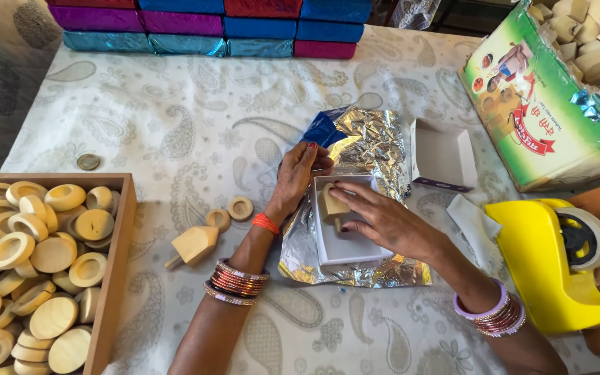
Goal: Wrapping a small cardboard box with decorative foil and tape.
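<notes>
Wooden piece [332, 203] sits inside the small white box [345, 243], pinched by right hand [383, 221] fingertips against the box's upper left corner. Left hand [300, 177] presses flat, fingers together, on the box's left edge. Box rests on crinkled foil sheet [373, 149]; box lid [444, 156] lies just beside the foil, yellow tape dispenser [546, 264] near, wooden tray [116, 264] well apart at left.

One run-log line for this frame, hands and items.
left hand: steadying white box | right hand: setting wooden piece in box | under: foil sheet | nearby: yellow tape dispenser

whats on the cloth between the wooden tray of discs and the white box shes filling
In the head view, a wooden spinning top and two small wooden rings lie between the wooden tray and the small white cardboard box.
</notes>
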